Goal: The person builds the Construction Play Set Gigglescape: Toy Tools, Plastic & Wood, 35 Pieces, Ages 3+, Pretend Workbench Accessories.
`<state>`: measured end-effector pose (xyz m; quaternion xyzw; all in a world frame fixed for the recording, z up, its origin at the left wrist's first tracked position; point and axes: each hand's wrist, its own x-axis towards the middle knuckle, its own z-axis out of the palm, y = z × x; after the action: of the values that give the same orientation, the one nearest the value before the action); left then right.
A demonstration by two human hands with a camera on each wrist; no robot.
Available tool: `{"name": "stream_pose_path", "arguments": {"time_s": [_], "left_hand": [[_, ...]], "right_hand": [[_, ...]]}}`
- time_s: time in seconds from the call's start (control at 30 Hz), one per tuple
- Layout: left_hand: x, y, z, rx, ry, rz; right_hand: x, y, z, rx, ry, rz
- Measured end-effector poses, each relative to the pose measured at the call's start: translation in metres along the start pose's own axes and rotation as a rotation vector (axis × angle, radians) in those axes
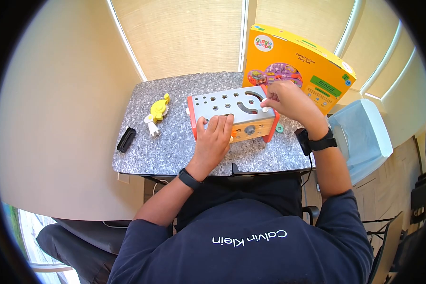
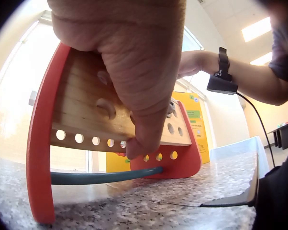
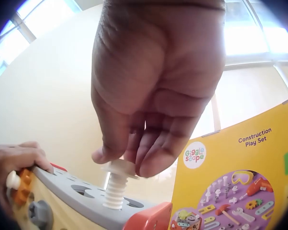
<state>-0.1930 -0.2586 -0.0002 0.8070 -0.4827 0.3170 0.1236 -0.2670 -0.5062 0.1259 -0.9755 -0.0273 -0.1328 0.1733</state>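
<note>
A toy workbench (image 1: 204,109) with a grey perforated top, wooden sides and red end panels stands on the speckled table. My right hand (image 1: 294,105) pinches the head of a white toy screw (image 3: 115,189) between thumb and fingers. The screw's threaded shaft stands upright at a slot in the grey top. My left hand (image 1: 210,141) grips the bench's near edge, fingers over the top and thumb (image 2: 143,136) against the wooden side. On that side sit a grey bolt (image 3: 40,214) and an orange piece (image 3: 25,186) with a white peg.
Left of the bench lie a yellow toy piece (image 1: 158,110), a white piece (image 1: 152,128) and a black object (image 1: 126,140). A yellow Construction Play Set box (image 1: 331,61) stands behind on the right. A light blue bin (image 1: 364,128) is beside the table (image 1: 175,158).
</note>
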Motion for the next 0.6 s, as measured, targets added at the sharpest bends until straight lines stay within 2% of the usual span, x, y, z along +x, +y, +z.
{"name": "stream_pose_path", "arguments": {"time_s": [0.07,0.1,0.17,0.3,0.37,0.4,0.47,0.5,0.57,0.6], "left_hand": [[0.0,0.0,0.0,0.002,0.0,0.0],[0.0,0.0,0.001,0.001,0.007,0.001],[0.0,0.0,0.001,-0.002,0.013,0.001],[0.0,0.0,0.001,-0.003,0.011,-0.001],[0.0,0.0,0.002,-0.005,0.015,-0.001],[0.0,0.0,0.002,-0.004,0.015,0.0],[0.0,0.0,0.002,-0.004,0.015,0.002],[0.0,0.0,0.001,0.002,0.008,0.0],[0.0,0.001,0.0,0.007,0.002,-0.001],[0.0,0.0,0.001,0.008,0.002,0.0]], "right_hand": [[0.001,-0.005,0.001,-0.204,-0.013,0.104],[0.001,-0.004,0.005,-0.204,-0.012,0.104],[0.0,-0.002,0.014,-0.26,0.132,0.034],[0.0,-0.004,0.006,-0.261,0.069,0.15],[-0.002,0.011,0.004,0.037,0.117,-0.128],[-0.001,0.016,0.003,0.038,0.116,-0.128],[-0.002,0.02,0.001,0.055,-0.029,-0.28],[-0.002,0.02,0.002,0.055,-0.028,-0.278],[0.001,0.014,0.004,0.073,-0.034,-0.101],[0.003,0.009,0.003,0.073,-0.034,-0.102]]}}
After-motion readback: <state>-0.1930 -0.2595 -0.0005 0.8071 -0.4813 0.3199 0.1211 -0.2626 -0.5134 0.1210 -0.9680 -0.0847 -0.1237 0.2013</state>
